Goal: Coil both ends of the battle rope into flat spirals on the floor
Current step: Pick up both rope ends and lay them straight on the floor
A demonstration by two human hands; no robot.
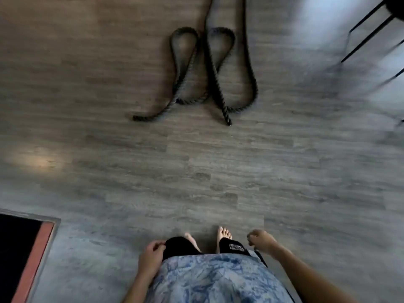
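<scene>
Currently, battle rope (209, 68) lies in loose loops well ahead of left hand (150, 256) and right hand (261, 240); both hands loosely curled, gripping nothing.

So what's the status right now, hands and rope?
Left hand and right hand empty, loosely curled by the hips. Battle rope uncoiled, in loose loops ahead. Bare floor between, nothing in the way.

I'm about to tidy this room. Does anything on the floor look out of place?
The battle rope lies in loose, overlapping loops on the wood floor, not coiled, both ends splayed toward the person. Neither the left hand nor the right hand touches it.
</scene>
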